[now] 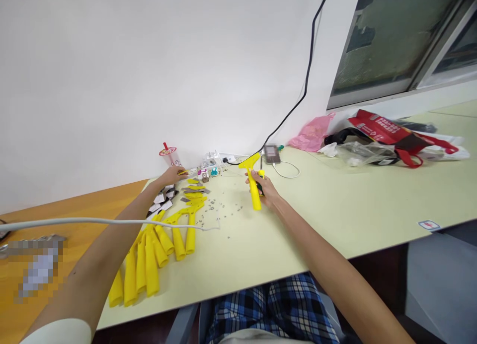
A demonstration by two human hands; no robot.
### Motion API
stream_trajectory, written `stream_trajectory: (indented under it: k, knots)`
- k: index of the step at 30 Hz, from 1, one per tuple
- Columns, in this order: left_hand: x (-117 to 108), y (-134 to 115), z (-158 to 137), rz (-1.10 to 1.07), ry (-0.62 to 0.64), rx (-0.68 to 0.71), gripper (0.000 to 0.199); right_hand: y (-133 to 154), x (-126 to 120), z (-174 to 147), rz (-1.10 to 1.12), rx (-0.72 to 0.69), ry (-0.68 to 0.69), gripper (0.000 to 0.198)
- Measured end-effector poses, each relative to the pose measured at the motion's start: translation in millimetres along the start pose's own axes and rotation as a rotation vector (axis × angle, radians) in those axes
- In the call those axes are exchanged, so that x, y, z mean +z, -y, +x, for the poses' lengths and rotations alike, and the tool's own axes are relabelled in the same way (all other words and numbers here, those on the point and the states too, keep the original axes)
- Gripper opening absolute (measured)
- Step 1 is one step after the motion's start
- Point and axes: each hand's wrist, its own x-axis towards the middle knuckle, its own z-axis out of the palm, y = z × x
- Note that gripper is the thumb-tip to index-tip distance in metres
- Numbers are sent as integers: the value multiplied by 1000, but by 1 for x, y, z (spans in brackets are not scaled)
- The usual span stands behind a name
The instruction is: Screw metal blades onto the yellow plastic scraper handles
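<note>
My right hand (pixel 265 186) is closed round a yellow scraper handle (pixel 254 187), held upright with its wide head on top. A screwdriver (pixel 261 174) with a yellow and black grip is in the same hand, shaft pointing up. At the far left of the table, my left hand (pixel 173 175) pinches a thin yellow plastic piece (pixel 182 172); its fingertips are partly hidden. Several similar yellow pieces (pixel 193 195) lie in a row with grey flat plates near that hand. More yellow scraper handles (pixel 151 262) lie side by side at the front left.
Small screws (pixel 212 205) are scattered mid-table. A lidded cup (pixel 170 155), a power strip (pixel 219 159) and a phone (pixel 272 154) on a white cable stand along the wall. Bags (pixel 387 135) lie to the right. A white cable (pixel 112 221) crosses in front of my left arm.
</note>
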Motion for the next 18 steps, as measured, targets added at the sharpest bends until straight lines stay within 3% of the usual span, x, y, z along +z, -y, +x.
stream_trajectory:
  k: [5,8,11,14,18]
  knots:
    - [-6,-51,-12,-61,-125,42,66,2,2,0,-33,-10,-40,63]
    - [9,-87,-13,-74,-134,74,67,3,2,0,-67,-35,-83,61]
    - [24,-106,-8,-33,-111,102,57,4,2,-2,-107,-45,-122,60]
    - [28,-98,-6,47,-71,48,45,5,0,-4,-148,-35,-133,61]
    - [19,-60,-24,120,42,-63,43,2,0,-2,-200,-12,-118,62]
